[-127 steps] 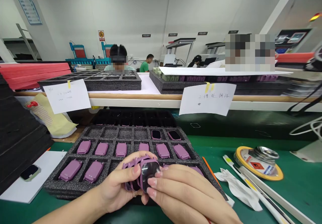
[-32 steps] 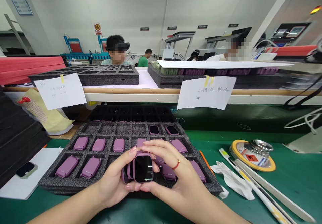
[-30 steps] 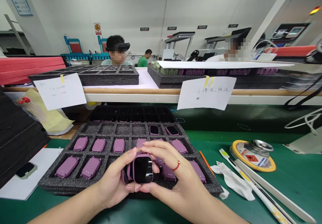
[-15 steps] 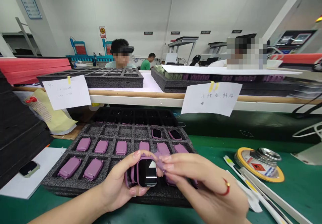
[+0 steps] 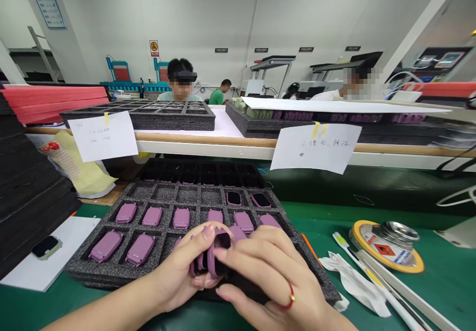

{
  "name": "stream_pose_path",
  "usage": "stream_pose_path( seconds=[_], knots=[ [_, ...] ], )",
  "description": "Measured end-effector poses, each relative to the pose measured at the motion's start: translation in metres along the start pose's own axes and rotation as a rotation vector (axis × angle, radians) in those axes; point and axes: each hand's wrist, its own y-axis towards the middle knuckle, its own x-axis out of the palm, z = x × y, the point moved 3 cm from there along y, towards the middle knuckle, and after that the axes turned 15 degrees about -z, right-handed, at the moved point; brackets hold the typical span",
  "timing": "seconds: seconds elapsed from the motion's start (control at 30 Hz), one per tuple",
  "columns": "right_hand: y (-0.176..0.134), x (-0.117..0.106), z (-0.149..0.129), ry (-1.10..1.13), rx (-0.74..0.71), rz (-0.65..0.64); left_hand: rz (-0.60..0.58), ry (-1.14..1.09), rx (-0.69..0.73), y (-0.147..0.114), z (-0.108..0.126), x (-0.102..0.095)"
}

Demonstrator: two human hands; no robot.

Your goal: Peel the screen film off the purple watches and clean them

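Left hand (image 5: 182, 269): closed around a small stack of purple watch cases (image 5: 211, 264), held on edge above the near side of the foam tray (image 5: 100, 280). Right hand (image 5: 277, 274): part-spread, thumb clear of the fingers, index fingertip at the dark front of the outermost case; firm contact cannot be confirmed.

Handling, as judged: the left grip should bear on the frames and keep the stack square, since loose cases could slip or rub. The right fingertip should press lightly, rims being safer to hold than dark fronts.

Surroundings: purple units (image 5: 138, 249) lie back-up in tray pockets; two more (image 5: 234, 198) lie dark side up in a farther row. A tissue (image 5: 353, 281), toothbrush (image 5: 373, 277) and tape roll (image 5: 412, 266) lie on the surface (image 5: 442, 271), right of the tray.

Obstruction: both hands mask several front pockets; their contents cannot be fully verified.
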Motion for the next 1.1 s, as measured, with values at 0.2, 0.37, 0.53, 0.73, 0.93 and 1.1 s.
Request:
stream_pose_path(
  seconds=[0.2, 0.37, 0.53, 0.73, 0.93, 1.1],
  knots=[
    [0.001, 0.01, 0.007, 0.269, 0.221, -0.067, 0.002, 0.118, 0.002, 0.002, -0.003, 0.001],
    [0.0, 0.005, 0.012, 0.354, 0.284, -0.045, 0.141, -0.031, 0.002, 0.001, -0.003, -0.005],
    [-0.001, 0.002, 0.013, 0.328, 0.237, -0.064, 0.092, -0.062, -0.036, 0.001, -0.001, -0.002],
    [0.002, -0.002, 0.011, 0.224, 0.14, -0.074, 0.035, -0.021, -0.028, 0.001, -0.001, -0.003],
    [-0.003, -0.021, 0.038, 0.063, 0.281, -0.041, 0.077, -0.061, 0.062, 0.003, 0.002, -0.004],
    [-0.01, -0.014, 0.067, 0.237, 0.394, -0.403, 0.089, -0.165, 0.096, 0.003, 0.006, -0.006]
  ],
)
